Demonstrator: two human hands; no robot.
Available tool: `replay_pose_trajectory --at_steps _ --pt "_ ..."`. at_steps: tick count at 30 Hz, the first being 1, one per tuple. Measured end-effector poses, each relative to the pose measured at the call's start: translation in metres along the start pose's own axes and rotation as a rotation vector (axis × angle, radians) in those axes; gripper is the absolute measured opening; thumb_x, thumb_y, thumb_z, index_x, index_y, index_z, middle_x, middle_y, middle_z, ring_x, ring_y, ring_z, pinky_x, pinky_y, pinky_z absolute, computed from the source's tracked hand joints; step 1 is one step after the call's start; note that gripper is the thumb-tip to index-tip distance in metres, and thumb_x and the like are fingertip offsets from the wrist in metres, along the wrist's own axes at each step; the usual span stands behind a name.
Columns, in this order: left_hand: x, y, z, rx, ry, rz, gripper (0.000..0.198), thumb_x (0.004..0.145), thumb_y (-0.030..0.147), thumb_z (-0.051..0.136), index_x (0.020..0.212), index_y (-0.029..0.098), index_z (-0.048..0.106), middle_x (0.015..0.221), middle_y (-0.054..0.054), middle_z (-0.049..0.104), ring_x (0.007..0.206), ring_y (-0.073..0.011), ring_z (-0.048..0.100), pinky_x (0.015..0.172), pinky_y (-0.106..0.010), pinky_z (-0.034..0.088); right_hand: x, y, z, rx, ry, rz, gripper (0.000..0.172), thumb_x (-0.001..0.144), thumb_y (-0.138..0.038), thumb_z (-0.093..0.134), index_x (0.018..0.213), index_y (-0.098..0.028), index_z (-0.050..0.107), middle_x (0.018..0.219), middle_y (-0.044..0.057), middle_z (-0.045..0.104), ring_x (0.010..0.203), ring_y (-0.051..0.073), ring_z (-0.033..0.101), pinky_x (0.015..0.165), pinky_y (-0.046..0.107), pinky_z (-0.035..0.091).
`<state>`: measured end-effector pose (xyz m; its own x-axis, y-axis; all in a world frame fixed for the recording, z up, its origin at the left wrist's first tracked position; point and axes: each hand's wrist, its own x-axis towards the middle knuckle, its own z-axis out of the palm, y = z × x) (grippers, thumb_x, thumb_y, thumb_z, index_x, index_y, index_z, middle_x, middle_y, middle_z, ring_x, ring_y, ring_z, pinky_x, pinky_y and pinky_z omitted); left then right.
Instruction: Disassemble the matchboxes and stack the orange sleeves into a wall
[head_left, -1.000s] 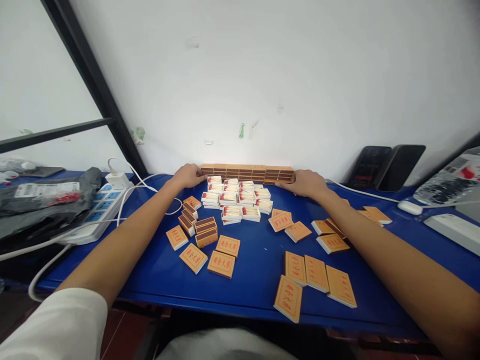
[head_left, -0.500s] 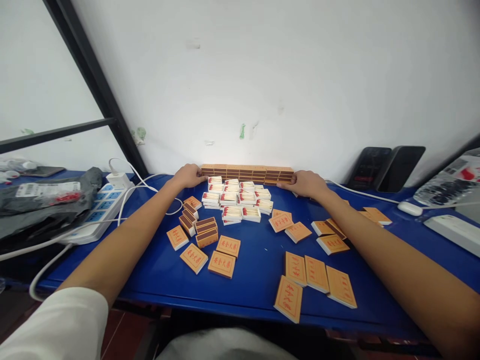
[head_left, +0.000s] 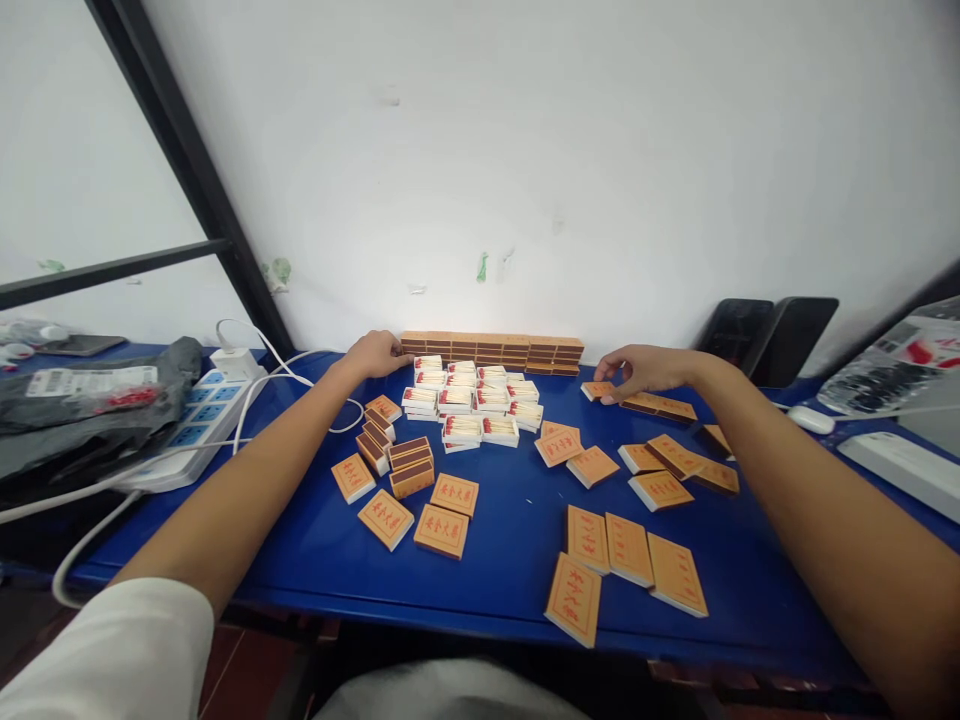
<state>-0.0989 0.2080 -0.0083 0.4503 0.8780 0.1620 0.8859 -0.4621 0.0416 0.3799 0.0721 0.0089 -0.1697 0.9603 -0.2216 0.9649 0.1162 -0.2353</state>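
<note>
On a blue table [head_left: 517, 500] pushed against a white wall, seen from the head camera with twelve o'clock at the wall, two bare forearms are stretched forward. At twelve o'clock a low row of stacked matchboxes [head_left: 491, 350] is lined up along the wall. The left hand [head_left: 379, 353] is laid against the row's left end at about eleven o'clock, fingers curled together and touching it; whether the row is actually gripped cannot be told. The right hand [head_left: 649, 368] is held at one o'clock, apart from the row's right end, with thumb and fingertips pinched on a single matchbox [head_left: 598, 390] that lies flat on the table. Just in front of the row, a cluster of open trays [head_left: 472, 402] filled with red-tipped matches is seen. Closed orange matchboxes [head_left: 626, 550] are scattered from seven o'clock round to three o'clock. At nine o'clock a white power strip [head_left: 202, 415] with cables is placed beside a black bag [head_left: 90, 400]. At two o'clock two dark phones [head_left: 772, 335] are leaned against the wall, with a white mouse [head_left: 806, 418] near them.
</note>
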Motion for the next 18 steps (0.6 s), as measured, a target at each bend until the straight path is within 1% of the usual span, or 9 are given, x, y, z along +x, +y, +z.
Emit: replay_pose_trajectory --at_steps 3,6,7,9,11,13,15,18 --pt "0.000 0.000 0.000 0.002 -0.001 -0.003 0.044 0.086 0.061 0.061 0.083 0.021 0.079 0.088 -0.009 0.080 0.084 -0.0248 0.071 0.071 -0.030 0.049 -0.004 -0.002 -0.003 0.010 0.052 0.034 0.041 0.071 -0.057 0.086 0.096 -0.026 0.079 0.103 0.008 0.079 0.099 0.030 0.071 0.084 0.035 0.054" --pt "0.000 -0.001 0.000 0.003 -0.004 -0.003 0.045 0.086 0.062 0.061 0.082 0.021 0.079 0.087 -0.009 0.080 0.082 -0.0244 0.071 0.071 -0.030 0.049 -0.015 0.005 -0.016 0.061 0.105 0.089 0.040 0.073 -0.052 0.086 0.102 -0.025 0.080 0.103 0.009 0.079 0.094 0.030 0.072 0.081 0.036 0.054" --pt "0.001 -0.001 0.000 0.002 -0.005 -0.002 0.044 0.086 0.061 0.061 0.082 0.021 0.079 0.087 -0.009 0.079 0.082 -0.0244 0.071 0.071 -0.031 0.048 -0.019 0.009 -0.020 0.070 0.084 0.117 0.039 0.072 -0.050 0.087 0.102 -0.025 0.080 0.104 0.009 0.080 0.094 0.030 0.072 0.079 0.036 0.054" --pt "0.001 -0.001 0.001 0.000 -0.007 0.001 0.043 0.087 0.059 0.060 0.082 0.020 0.078 0.088 -0.009 0.079 0.082 -0.0245 0.071 0.071 -0.031 0.048 -0.026 0.019 -0.026 0.065 -0.020 0.184 0.033 0.071 -0.044 0.089 0.096 -0.024 0.081 0.101 0.009 0.080 0.091 0.029 0.072 0.076 0.035 0.053" --pt "0.001 -0.001 0.001 -0.003 -0.008 0.003 0.042 0.088 0.057 0.060 0.083 0.019 0.078 0.088 -0.009 0.079 0.082 -0.0245 0.070 0.070 -0.032 0.047 -0.028 0.026 -0.026 0.036 -0.107 0.224 0.025 0.069 -0.038 0.090 0.086 -0.022 0.080 0.093 0.008 0.080 0.087 0.028 0.072 0.074 0.035 0.053" --pt "0.000 -0.001 0.000 -0.006 -0.008 0.003 0.042 0.088 0.057 0.060 0.083 0.019 0.077 0.088 -0.009 0.078 0.081 -0.0242 0.070 0.070 -0.032 0.046 -0.026 0.029 -0.021 -0.002 -0.119 0.225 0.023 0.064 -0.033 0.092 0.077 -0.021 0.077 0.084 0.008 0.078 0.083 0.028 0.072 0.071 0.035 0.052" --pt "0.000 0.000 -0.001 -0.009 -0.008 0.004 0.042 0.088 0.057 0.061 0.083 0.020 0.077 0.087 -0.009 0.078 0.081 -0.0240 0.070 0.069 -0.031 0.046 -0.021 0.030 -0.014 -0.029 -0.082 0.210 0.026 0.061 -0.035 0.093 0.071 -0.021 0.073 0.077 0.007 0.076 0.079 0.029 0.070 0.069 0.036 0.052" --pt "-0.001 0.000 -0.002 -0.016 -0.011 0.011 0.041 0.088 0.057 0.062 0.082 0.019 0.077 0.086 -0.009 0.078 0.080 -0.0241 0.070 0.069 -0.031 0.046 -0.017 0.031 -0.010 -0.057 0.011 0.193 0.031 0.071 -0.049 0.086 0.072 -0.021 0.071 0.074 0.007 0.072 0.078 0.029 0.068 0.071 0.039 0.052"
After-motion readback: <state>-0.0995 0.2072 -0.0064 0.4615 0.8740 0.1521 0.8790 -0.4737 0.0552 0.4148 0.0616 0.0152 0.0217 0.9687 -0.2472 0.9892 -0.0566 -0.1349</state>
